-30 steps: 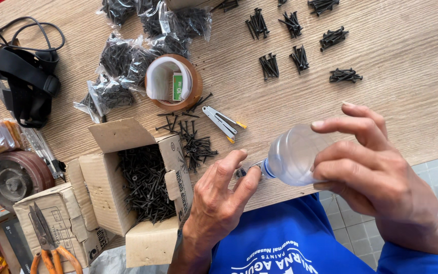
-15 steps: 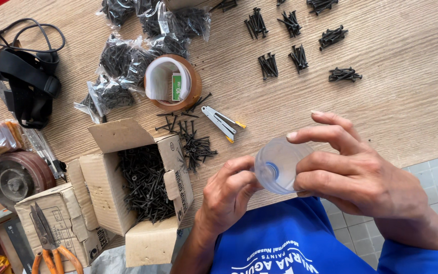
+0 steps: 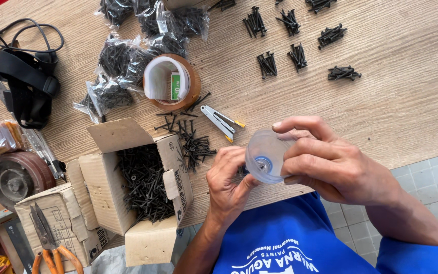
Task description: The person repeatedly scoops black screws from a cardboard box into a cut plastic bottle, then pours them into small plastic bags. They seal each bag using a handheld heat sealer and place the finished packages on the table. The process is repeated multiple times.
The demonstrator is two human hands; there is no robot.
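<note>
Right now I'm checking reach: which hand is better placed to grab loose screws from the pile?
Likely the left hand: it sits beside the loose screws, only touching the clear cup that the right hand grips.

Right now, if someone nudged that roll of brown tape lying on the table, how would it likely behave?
The roll of brown tape lies flat on its side on the wooden table, so it would probably slide, not roll. It looks stiff and fairly light. Bags of black screws touch its left edge, so a push that way would likely shove them along.
</note>
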